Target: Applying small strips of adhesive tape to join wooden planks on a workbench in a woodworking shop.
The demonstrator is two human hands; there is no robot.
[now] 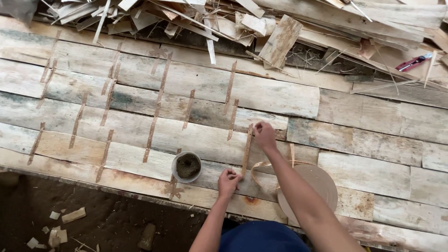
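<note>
The person's blue-clad lap sits nearest, at 6 o'clock. Just above, a brown strip [247, 150] lies on the plank desk [373, 121], long axis from 6 to 12 o'clock. The left hand [228, 181] pinches its near end; the right hand [265, 135] presses its far end. A small round pot [187, 166] stands at 9 o'clock, a tape roll [310, 191] at 4 o'clock, scrap wood [280, 39] at 12.

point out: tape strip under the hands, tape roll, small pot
tape strip [247, 150], head view, middle of the strip between the hands
tape roll [322, 184], head view, flat face of the roll
small pot [187, 166], head view, dark contents inside the rim
</note>
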